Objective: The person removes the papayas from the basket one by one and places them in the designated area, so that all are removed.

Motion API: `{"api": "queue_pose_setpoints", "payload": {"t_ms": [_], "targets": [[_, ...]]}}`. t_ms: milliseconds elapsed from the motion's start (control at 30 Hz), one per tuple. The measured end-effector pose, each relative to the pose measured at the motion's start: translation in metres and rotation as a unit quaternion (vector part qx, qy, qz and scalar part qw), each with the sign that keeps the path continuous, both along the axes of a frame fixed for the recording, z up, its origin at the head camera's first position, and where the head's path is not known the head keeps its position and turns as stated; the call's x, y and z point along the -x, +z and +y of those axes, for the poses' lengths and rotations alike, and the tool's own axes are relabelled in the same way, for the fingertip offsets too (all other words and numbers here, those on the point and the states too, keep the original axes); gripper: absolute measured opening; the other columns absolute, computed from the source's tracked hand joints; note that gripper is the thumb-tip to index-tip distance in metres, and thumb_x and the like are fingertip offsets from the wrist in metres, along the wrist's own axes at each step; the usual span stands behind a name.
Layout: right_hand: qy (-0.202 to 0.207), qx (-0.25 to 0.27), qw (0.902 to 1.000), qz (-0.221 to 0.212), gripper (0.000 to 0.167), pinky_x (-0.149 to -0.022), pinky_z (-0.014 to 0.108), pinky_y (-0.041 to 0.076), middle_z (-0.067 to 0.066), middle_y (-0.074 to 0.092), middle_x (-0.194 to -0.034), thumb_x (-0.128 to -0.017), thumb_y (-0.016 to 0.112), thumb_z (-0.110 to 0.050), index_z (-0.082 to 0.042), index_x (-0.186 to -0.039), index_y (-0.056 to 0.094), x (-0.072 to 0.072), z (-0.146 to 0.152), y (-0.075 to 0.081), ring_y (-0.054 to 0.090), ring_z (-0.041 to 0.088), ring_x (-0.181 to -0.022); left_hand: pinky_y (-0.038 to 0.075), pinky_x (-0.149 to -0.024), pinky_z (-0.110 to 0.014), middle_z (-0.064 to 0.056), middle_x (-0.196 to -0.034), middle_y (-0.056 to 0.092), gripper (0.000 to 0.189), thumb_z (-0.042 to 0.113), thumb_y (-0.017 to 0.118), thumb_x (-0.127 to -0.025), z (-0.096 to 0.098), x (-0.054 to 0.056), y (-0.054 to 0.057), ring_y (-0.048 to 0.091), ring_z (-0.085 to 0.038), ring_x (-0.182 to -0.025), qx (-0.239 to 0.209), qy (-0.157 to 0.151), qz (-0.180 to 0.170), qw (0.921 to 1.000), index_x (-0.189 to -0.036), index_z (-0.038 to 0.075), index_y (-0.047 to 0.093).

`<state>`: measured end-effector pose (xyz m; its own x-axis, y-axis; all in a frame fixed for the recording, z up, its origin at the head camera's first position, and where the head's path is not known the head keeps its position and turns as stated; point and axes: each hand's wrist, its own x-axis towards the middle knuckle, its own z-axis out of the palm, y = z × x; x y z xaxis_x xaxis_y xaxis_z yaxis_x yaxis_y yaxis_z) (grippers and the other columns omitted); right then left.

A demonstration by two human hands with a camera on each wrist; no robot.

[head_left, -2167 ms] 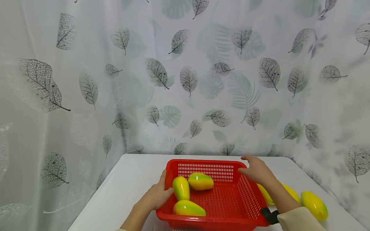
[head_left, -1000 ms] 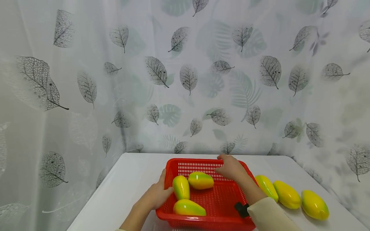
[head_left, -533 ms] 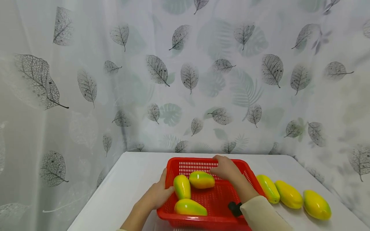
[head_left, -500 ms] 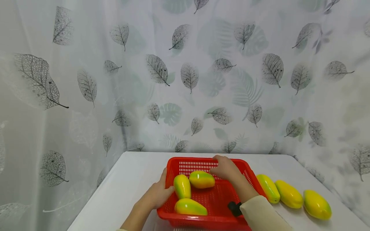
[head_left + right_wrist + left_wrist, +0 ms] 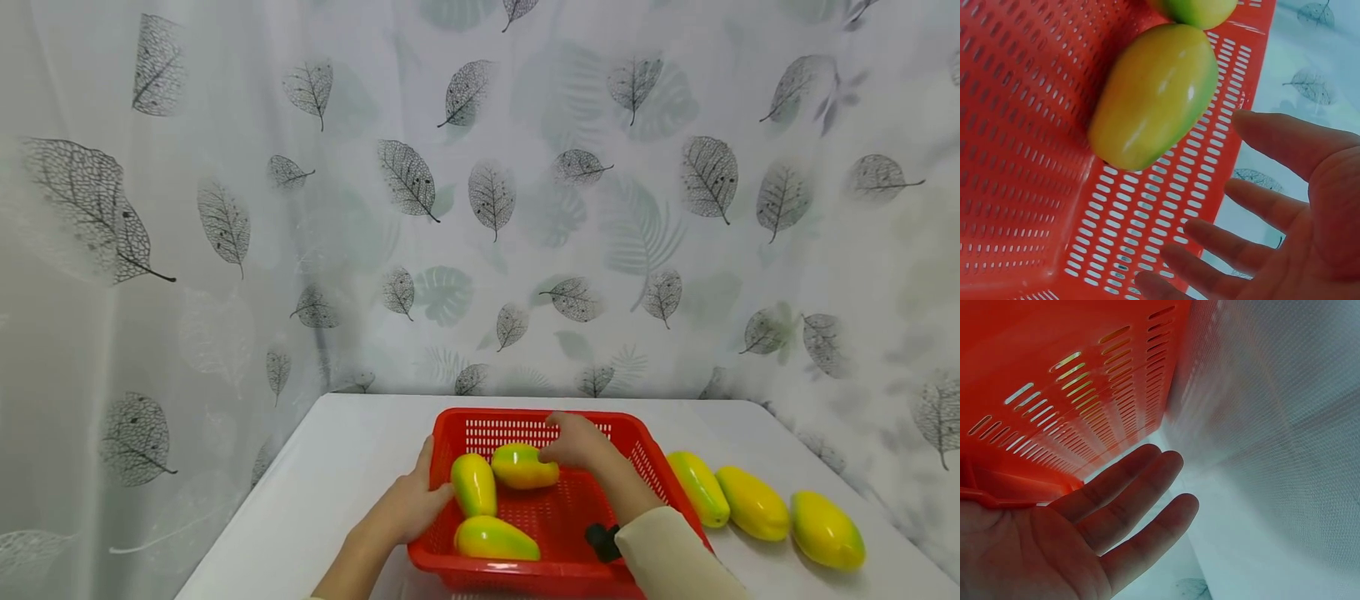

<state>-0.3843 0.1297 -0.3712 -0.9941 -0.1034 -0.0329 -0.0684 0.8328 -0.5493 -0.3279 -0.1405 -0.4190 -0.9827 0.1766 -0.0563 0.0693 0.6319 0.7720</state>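
A red plastic basket [image 5: 558, 569] with slotted walls holds three yellow-green mangoes: one at the back [image 5: 517, 468], one at the left [image 5: 474, 486], one at the front [image 5: 497, 538]. My left hand [image 5: 408, 504] lies at the basket's left rim, thumb over it. In the left wrist view, three extended fingers [image 5: 1141, 487] reach past the outside of the slotted wall. My right hand [image 5: 579, 442] is over the basket's back part, its fingertips at the right end of the back mango. In the right wrist view its fingers [image 5: 1229, 240] are spread beside that mango [image 5: 1157, 97], holding nothing.
Outside the basket's right wall, three more mangoes lie in a row on the white table [image 5: 300, 517]: a near one [image 5: 699, 490], a middle one [image 5: 753, 503] and a far-right one [image 5: 827, 532]. A leaf-patterned curtain [image 5: 525, 208] hangs behind and beside the table.
My right hand has moved left from the basket's right rim to the back mango, then slightly lower. The left hand, the basket and the mangoes in it stay in place.
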Motion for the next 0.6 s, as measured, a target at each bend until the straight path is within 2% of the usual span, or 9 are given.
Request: {"api": "queue_pose_setpoints", "payload": {"t_ms": [200,433,600], "targets": [[0.002,0.010,0.9999,-0.009,0.064,-0.104,0.060,0.052,0.021,0.063,-0.134,-0.083,0.082,-0.018,0.000,-0.139,0.059,0.001,0.000,-0.004,0.061,0.037,-0.116,0.064,-0.059,-0.040,-0.012,-0.092,0.069,0.092,0.029,0.058,-0.097,0.000,0.001,-0.001,0.072,-0.020,-0.062,0.001,-0.001,0.001,1.0000,-0.167,0.012,0.001],[0.001,0.020,0.9995,-0.023,0.072,-0.104,0.061,0.052,0.021,0.061,-0.140,-0.078,0.085,-0.017,-0.004,-0.143,0.058,0.001,0.000,-0.013,0.058,0.040,-0.123,0.064,-0.060,-0.041,-0.014,-0.098,0.070,0.091,0.028,0.057,-0.096,0.000,0.000,-0.003,0.072,-0.021,-0.064,0.004,-0.005,0.008,0.9999,-0.167,0.013,0.001],[0.022,0.011,0.9994,-0.024,0.073,-0.107,0.062,0.050,0.021,0.059,-0.142,-0.076,0.086,-0.015,-0.005,-0.143,0.059,0.002,0.001,-0.016,0.056,0.041,-0.126,0.064,-0.059,-0.041,-0.018,-0.101,0.070,0.090,0.028,0.055,-0.096,0.001,0.000,-0.001,0.072,-0.022,-0.065,0.010,0.001,0.010,0.9999,-0.167,0.011,0.002]]}}
